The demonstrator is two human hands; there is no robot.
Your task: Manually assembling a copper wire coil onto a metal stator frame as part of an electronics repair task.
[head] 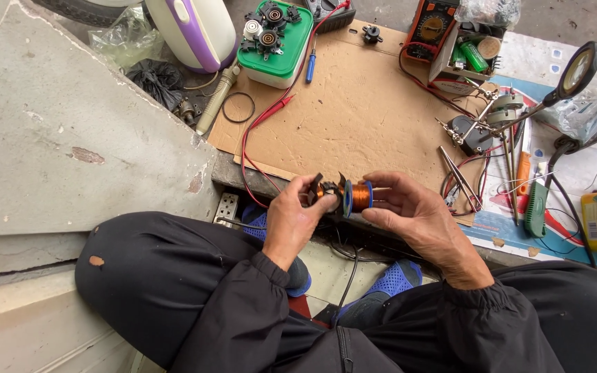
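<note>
Spool (359, 195): copper-coloured wire, blue rim, just below cardboard sheet (354, 117). Right hand (416, 214) fingers curled, pinching spool end. Left hand (298, 214) closed on small dark coil part (326, 190) touching spool.

A brown cardboard sheet (354, 110) covers the low bench. On its far-left corner sits a green box (279, 52); a blue screwdriver (311, 68) lies beside that, tweezers (459, 178) near its right edge.
</note>
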